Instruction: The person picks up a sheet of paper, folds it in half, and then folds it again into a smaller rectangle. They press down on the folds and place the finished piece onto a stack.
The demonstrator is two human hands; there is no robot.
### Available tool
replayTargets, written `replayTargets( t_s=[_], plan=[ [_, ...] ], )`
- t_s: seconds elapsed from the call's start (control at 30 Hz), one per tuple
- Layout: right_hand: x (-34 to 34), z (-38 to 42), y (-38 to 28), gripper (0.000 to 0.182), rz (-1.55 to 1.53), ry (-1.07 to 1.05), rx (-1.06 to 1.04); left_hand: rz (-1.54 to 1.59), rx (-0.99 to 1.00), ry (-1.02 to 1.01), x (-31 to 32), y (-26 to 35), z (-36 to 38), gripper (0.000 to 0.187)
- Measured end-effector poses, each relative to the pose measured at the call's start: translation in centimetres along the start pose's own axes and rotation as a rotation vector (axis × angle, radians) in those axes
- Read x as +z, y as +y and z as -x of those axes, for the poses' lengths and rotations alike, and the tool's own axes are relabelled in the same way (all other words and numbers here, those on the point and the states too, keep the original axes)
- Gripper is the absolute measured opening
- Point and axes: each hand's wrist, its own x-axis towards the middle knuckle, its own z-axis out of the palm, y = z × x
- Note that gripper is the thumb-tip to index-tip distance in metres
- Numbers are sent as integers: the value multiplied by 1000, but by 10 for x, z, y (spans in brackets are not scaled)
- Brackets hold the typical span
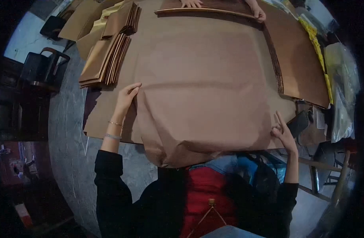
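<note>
We press our left hand (126, 99) flat and pinch with our right hand (283, 133) the brown paper sheet (205, 103) on the tabletop (98, 119).

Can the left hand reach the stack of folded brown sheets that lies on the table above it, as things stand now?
Probably yes. The left hand rests on the big paper sheet, and the stack of folded sheets lies just beyond its fingertips, with only bare paper between them.

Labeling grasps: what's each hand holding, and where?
Both are on the brown paper sheet: left hand flat at its left edge, right hand pinching its right edge.
</note>
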Motion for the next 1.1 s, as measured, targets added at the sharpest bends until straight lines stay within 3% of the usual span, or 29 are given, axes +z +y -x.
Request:
replayTargets(
  t_s=[0.03, 0.13, 0.17, 0.2, 0.23, 0.27, 0.33, 0.43, 0.47, 0.53, 0.6, 0.63, 0.73, 0.77, 0.83, 0.87, 0.97, 1.03, 1.1],
  plan=[
    [-5, 10, 10, 72, 24, -65, -94, -11, 27, 11, 1, -1, 0, 27],
    [-6, 27, 32, 66, 28, -99, -30, 29, -35, 2, -2, -5, 6, 28],
    [-2, 33, 26, 66, -120, -59, 80, -63, 34, -5, -5, -4, 10, 28],
    [-1, 34, 28, 66, -118, -70, 78, -156, 104, -13, -8, -4, 13, 28],
    [-2, 35, 30, 67, -178, -21, 76, -481, 348, 30, -11, -9, 13, 31],
    [-1, 36, 31, 68, -236, 29, 74, -483, 342, 38, -14, -13, 20, 31],
    [5, 43, 28, 68, -235, 36, 56, -722, 612, -34, -12, 0, 45, 34],
    [11, 53, 29, 68, -143, 31, 7, -937, 662, -243, -18, 8, 79, 47],
    [15, 56, 30, 68, -50, 20, -26, -860, 647, -121, -13, 8, 98, 44],
    [22, 55, 37, 60, -103, 30, -95, -625, 359, 305, 5, -11, 146, 36],
    [24, 54, 44, 51, -46, 168, -23, -34, -84, 634, 33, -20, 192, 30],
    [27, 50, 43, 41, 90, 256, 60, 68, -169, 535, 40, -27, 217, 36],
    [39, 47, 17, 37, -7, 214, 91, 284, -339, 330, 69, -17, 249, 48],
    [35, 44, 26, 35, 148, 233, 136, 318, -341, 201, 70, -23, 254, 52],
    [25, 37, 47, 35, 102, 216, 94, 304, -435, 232, 84, -11, 247, 65],
    [21, 35, 53, 35, 52, 203, 42, 289, -352, 257, 83, 2, 240, 73],
    [19, 31, 49, 33, 23, 232, -8, 265, -347, 256, 72, -37, 228, 67],
    [12, 28, 52, 30, 104, 257, 1, 355, -323, 122, 62, -26, 219, 57],
    [14, 25, 58, 30, 102, 267, -69, 328, -336, 144, 59, -12, 220, 41]
  ],
)
